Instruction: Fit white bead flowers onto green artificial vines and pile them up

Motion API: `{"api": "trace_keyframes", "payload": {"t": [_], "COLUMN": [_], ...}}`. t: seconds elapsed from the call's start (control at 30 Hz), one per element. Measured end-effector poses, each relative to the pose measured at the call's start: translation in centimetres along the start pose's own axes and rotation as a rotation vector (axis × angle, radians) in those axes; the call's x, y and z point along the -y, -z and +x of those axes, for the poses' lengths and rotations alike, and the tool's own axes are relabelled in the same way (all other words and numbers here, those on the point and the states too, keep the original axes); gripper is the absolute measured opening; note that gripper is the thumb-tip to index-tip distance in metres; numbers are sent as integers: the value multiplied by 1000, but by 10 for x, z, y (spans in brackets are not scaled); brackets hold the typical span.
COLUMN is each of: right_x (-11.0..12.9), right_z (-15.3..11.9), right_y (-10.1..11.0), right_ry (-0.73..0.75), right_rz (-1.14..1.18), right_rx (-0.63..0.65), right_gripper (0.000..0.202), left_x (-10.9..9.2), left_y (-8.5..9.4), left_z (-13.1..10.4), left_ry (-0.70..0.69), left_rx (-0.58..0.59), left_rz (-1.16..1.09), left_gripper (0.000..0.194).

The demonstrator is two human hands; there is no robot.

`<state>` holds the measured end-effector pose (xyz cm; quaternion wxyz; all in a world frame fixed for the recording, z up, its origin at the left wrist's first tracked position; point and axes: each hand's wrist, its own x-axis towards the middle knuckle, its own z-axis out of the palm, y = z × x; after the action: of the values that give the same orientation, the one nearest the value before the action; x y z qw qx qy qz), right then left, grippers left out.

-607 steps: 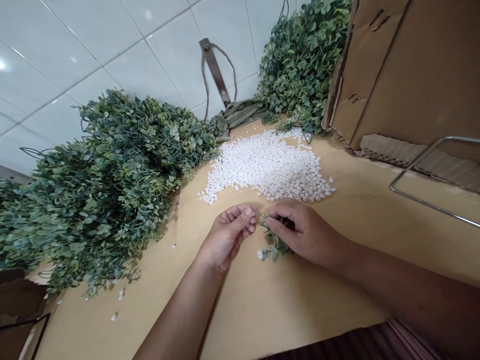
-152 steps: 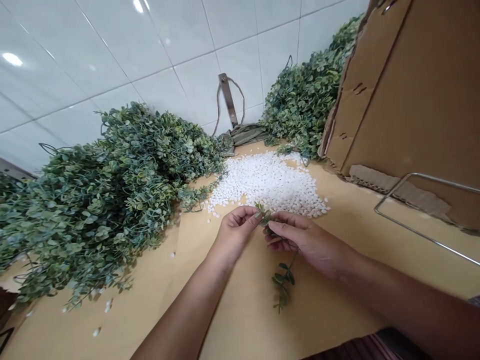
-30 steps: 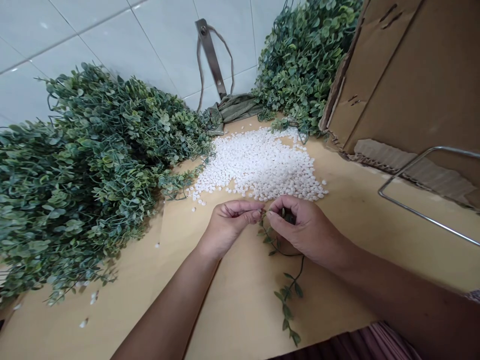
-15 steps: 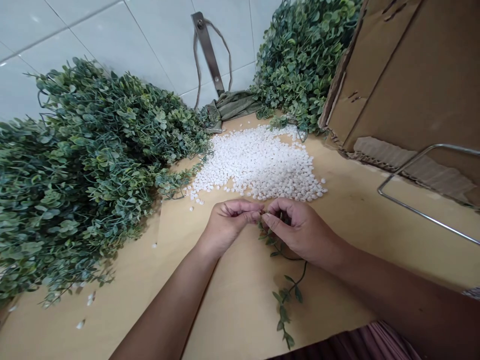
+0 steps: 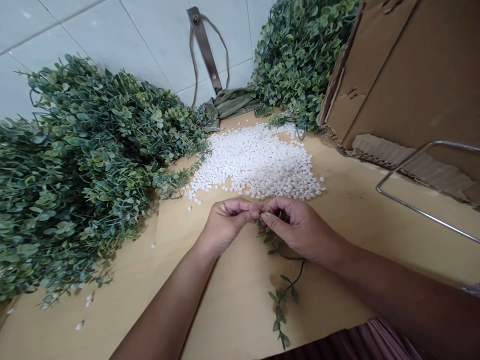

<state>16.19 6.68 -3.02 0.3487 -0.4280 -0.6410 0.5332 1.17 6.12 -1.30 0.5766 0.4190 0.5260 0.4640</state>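
Note:
A green artificial leaf sprig [image 5: 279,300] hangs from my fingertips and curves down toward the table's front edge. My right hand [image 5: 287,217] is closed in a pinch on its upper end. Facing it, my left hand [image 5: 232,222] pinches at the same spot, thumb against forefinger, and the fingertips of both hands meet. Whatever small piece lies between the left fingertips is hidden. Just beyond my hands spreads a heap of small white bead-like pieces [image 5: 258,160].
Bushy artificial greenery [image 5: 93,150] is piled at the left, with more greenery [image 5: 300,60] at the back right. A cardboard box [image 5: 408,85] and a bent metal rod [image 5: 405,200] stand at the right. A strap-like bar [image 5: 205,50] leans against the tiled wall.
The view has shifted slightly. Both hands keep their pinch at the sprig's upper end, and the sprig's hanging end has swung a little to the left.

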Motion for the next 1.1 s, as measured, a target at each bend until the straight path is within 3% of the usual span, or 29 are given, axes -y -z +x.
{"api": "trace_keyframes", "payload": {"t": [0.53,1.1], "right_x": [4,1], "right_z": [2,4], "right_y": [3,3], "right_ry": [-17,-53], "right_rz": [-45,79], "right_rx": [24,22], "right_gripper": [12,11], "left_x": [0,1], "left_y": [0,0], "left_z": [-1,-1], "left_ry": [-12,-20], "left_rx": [14,48], "left_rz": [45,2], "left_gripper": [15,15]}}
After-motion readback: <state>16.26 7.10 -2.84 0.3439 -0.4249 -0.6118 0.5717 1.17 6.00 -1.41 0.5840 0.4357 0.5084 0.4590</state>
